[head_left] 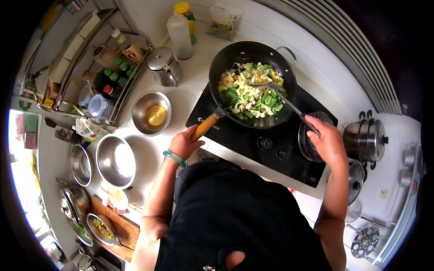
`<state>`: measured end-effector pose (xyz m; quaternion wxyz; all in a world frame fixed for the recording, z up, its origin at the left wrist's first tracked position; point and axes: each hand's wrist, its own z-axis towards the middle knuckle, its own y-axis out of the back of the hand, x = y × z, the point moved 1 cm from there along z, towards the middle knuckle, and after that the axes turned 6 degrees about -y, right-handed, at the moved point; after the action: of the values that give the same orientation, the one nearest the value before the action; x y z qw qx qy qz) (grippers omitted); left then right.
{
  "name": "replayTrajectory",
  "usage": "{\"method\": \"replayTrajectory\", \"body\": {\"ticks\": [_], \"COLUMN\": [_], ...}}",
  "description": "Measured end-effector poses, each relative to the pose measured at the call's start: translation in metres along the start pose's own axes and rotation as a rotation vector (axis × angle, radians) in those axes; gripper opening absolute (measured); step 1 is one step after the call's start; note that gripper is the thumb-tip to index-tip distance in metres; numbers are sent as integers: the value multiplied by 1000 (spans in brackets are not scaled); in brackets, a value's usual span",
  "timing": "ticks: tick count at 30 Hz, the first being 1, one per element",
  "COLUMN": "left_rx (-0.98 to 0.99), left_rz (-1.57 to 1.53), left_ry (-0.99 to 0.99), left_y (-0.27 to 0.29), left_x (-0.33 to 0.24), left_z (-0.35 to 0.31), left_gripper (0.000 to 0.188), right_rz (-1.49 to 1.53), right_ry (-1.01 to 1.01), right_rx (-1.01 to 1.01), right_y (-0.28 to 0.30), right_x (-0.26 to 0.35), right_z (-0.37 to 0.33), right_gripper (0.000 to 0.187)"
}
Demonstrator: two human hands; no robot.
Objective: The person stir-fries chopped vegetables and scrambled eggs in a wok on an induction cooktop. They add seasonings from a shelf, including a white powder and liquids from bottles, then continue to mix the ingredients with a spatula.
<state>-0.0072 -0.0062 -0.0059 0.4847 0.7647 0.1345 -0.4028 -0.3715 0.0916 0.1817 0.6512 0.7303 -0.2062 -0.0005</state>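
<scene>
A black wok [224, 58] stands on the black cooktop [244, 151]. In it lies a heap of chopped green leaves and stems with pale and yellowish pieces [244, 97]. My left hand [183, 144], with a green bangle at its wrist, is closed round the wok's wooden handle [206, 127]. Closed on the long dark handle of a spatula [289, 105] is my right hand [326, 140]. The spatula's metal head rests among the food, partly covered by it.
Left of the wok are a steel bowl with yellow oil [138, 110], a larger steel bowl [101, 158] and a steel pot [158, 61]. A bottle rack [131, 88] stands farther left. Lids [305, 135] lie under my right hand, beside a stacked steamer pot [373, 140].
</scene>
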Motion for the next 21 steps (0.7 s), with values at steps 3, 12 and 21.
{"method": "replayTrajectory", "body": {"ticks": [3,12,21], "left_rx": [-7,-8,30], "left_rz": [2,-31,-48], "left_ry": [-6,-9,23], "left_y": [-1,-2,4], "left_x": [0,5,-4], "left_z": [0,-1,1], "left_gripper": [62,63,64], "right_rz": [66,90,152], "right_ry": [-2,-27,-5], "right_rx": [32,45,2], "right_y": [2,11,-37], "right_x": [-2,-8,-15], "right_z": [-26,-47,-1], "right_gripper": [41,42,40]}}
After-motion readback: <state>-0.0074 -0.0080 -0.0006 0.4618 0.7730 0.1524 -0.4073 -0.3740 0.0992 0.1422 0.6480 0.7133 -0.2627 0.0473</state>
